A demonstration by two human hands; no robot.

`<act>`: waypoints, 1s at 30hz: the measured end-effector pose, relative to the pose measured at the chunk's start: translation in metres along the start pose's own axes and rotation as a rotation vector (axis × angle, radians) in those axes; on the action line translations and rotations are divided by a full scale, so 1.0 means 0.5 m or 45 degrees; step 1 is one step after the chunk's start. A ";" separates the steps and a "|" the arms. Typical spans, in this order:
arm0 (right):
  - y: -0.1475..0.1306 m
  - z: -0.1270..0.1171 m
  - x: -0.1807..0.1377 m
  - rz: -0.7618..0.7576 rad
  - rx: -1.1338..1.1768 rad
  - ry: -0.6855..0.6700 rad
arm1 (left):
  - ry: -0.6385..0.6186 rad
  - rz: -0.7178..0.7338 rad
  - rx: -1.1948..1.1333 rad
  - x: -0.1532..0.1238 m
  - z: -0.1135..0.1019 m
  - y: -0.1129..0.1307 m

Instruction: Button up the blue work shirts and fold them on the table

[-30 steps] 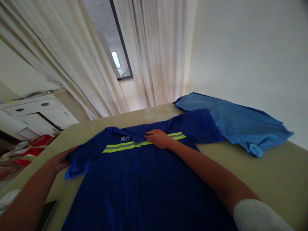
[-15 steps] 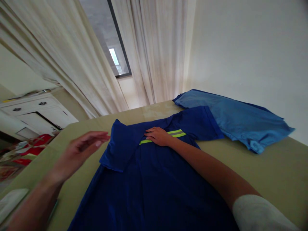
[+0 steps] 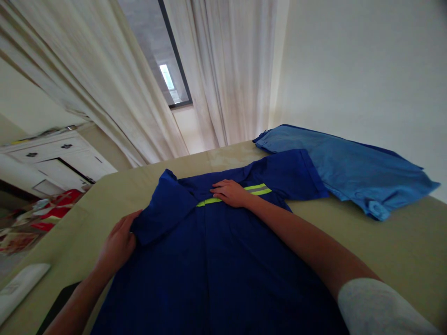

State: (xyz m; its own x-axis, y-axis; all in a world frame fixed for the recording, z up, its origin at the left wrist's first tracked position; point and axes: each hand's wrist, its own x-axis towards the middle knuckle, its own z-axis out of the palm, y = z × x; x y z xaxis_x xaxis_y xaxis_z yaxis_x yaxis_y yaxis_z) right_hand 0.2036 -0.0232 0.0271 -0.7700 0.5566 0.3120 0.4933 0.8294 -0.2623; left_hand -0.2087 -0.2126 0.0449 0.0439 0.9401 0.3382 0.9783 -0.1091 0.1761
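A dark blue short-sleeved work shirt [image 3: 174, 274] with a yellow-green and grey reflective stripe [image 3: 257, 189] lies spread over the table. My left hand [image 3: 119, 239] pinches the hem of the left sleeve, its fingers partly hidden behind the cloth. Across the chest, my right hand [image 3: 230, 192] rests flat with fingers stretched out, covering part of the stripe. The other sleeve [image 3: 296, 174] lies out to the right.
Folded light blue clothing [image 3: 335, 163] lies at the table's right, by the wall. A white object [image 3: 23, 286] and a dark flat object [image 3: 59, 307] are at the left edge. Curtains [image 3: 237, 70] hang behind the pale green table [image 3: 87, 228]; a white cabinet [image 3: 52, 158] stands far left.
My left hand has come down from the air onto the left sleeve's hem and gripped it, and the sleeve is pulled out further left. My right hand stays on the chest.
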 end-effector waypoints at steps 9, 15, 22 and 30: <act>-0.003 -0.004 -0.003 -0.005 0.011 0.001 | 0.022 0.258 -0.003 0.013 -0.004 0.040; 0.002 0.003 -0.002 -0.019 0.001 0.020 | -0.039 0.183 -0.072 0.004 0.002 0.043; 0.003 0.003 0.000 -0.013 0.009 0.010 | -0.043 -0.007 0.042 -0.008 -0.007 -0.037; 0.001 0.002 0.001 -0.038 -0.012 0.010 | -0.179 0.505 0.189 0.016 -0.061 0.060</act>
State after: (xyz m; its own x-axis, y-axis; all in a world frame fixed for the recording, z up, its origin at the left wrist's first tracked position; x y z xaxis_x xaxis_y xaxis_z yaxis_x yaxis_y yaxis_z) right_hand 0.2031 -0.0225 0.0264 -0.7813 0.5319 0.3264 0.4741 0.8460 -0.2439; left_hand -0.1850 -0.2179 0.0810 0.4387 0.8709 0.2218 0.8983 -0.4322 -0.0797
